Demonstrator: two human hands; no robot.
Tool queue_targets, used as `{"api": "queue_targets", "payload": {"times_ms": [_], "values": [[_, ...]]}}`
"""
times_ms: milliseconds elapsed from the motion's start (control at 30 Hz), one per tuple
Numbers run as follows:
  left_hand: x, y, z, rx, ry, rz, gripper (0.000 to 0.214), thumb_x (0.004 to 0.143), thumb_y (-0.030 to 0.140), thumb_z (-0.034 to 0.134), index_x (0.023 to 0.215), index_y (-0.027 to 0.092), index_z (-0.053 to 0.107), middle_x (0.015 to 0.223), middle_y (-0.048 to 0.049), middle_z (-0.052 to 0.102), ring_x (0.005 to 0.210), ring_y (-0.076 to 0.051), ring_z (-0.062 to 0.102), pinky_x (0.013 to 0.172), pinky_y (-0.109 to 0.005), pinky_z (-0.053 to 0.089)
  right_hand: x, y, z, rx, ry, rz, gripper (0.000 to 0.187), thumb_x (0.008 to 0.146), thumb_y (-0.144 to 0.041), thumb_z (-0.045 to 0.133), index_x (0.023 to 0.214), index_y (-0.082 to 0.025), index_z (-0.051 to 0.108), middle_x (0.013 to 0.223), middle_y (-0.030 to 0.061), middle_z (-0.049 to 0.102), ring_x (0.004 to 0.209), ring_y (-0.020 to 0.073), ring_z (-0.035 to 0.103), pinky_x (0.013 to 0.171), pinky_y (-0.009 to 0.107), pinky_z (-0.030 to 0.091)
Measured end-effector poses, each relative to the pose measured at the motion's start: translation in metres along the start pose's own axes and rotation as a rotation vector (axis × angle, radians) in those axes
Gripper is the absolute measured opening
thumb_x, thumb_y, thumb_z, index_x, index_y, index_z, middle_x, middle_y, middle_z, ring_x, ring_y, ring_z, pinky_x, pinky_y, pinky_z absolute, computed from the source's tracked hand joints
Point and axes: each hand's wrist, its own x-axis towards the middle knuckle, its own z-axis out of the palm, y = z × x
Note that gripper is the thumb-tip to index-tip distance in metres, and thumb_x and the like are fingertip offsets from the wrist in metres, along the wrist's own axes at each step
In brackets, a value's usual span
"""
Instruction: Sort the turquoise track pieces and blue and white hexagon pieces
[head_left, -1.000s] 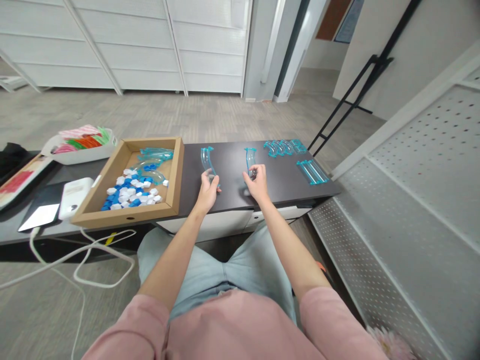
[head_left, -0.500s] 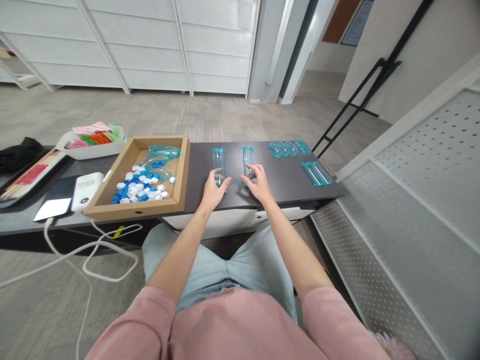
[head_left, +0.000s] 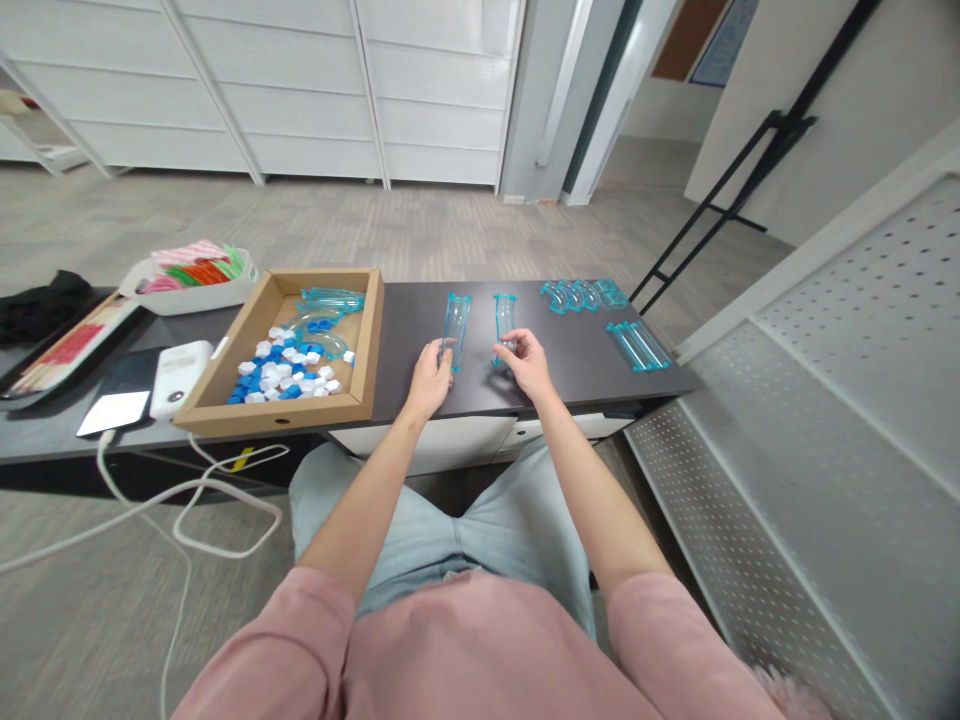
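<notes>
Two clear, curved plastic track pieces with teal edges are side by side on the dark tabletop in front of me. My left hand (head_left: 431, 381) has its thumb and fingers closed on the lower left side of the left track piece (head_left: 457, 322), which leans slightly to the right at its far end. With thumb and fingertips, my right hand (head_left: 528, 362) pinches the near end of the right track piece (head_left: 505, 315). My fingers partly cover the near end of that piece. A gap of tabletop separates the two pieces.
Left of my hands stands a cardboard box (head_left: 362, 385) with blue and white blocks and more clear pieces. Curved clear pieces (head_left: 581, 296) and straight clear tubes (head_left: 639, 345) lie at the right. A power bank (head_left: 180, 378) and white cable are far left.
The left track piece has shifted right and its far end now leans right; my left hand's thumb has drawn in against it. My right hand keeps its pinch, the right piece slightly turned.
</notes>
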Motion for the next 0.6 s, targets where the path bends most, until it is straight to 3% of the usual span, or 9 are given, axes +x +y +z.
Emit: {"api": "queue_targets", "payload": {"times_ms": [167, 400, 600], "values": [[-0.0025, 0.0056, 0.0011, -0.015, -0.04, -0.052, 0.018, 0.101, 0.03, 0.07, 0.117, 0.022, 0.069, 0.101, -0.0019, 0.075, 0.057, -0.009, 0.066, 0.054, -0.02, 0.053, 0.0018, -0.0017, 0.0009, -0.003, 0.012, -0.004, 0.064, 0.071, -0.079, 0.095, 0.093, -0.029, 0.061, 0.094, 0.0002, 0.069, 0.083, 0.0191, 0.059, 0.08, 0.034, 0.055], [-0.0037, 0.0068, 0.0022, -0.03, -0.043, -0.079, 0.032, 0.094, 0.029, 0.078, 0.124, 0.022, 0.069, 0.105, -0.0029, 0.076, 0.062, -0.01, 0.071, 0.057, -0.021, 0.057, 0.0015, -0.0016, 0.0003, -0.028, -0.015, 0.014, 0.059, 0.077, -0.082, 0.086, 0.095, -0.028, 0.07, 0.094, 0.0029, 0.074, 0.087, 0.0221, 0.064, 0.082, 0.037, 0.055], [-0.0039, 0.0052, 0.0015, -0.027, -0.048, -0.08, 0.036, 0.092, 0.031, 0.083, 0.125, 0.021, 0.07, 0.109, -0.004, 0.077, 0.062, -0.01, 0.072, 0.06, -0.023, 0.058, 0.0011, -0.001, -0.0024, -0.073, -0.016, 0.014, 0.053, 0.081, -0.075, 0.087, 0.098, -0.028, 0.075, 0.077, -0.0017, 0.064, 0.071, 0.0185, 0.053, 0.07, 0.034, 0.049]]}}
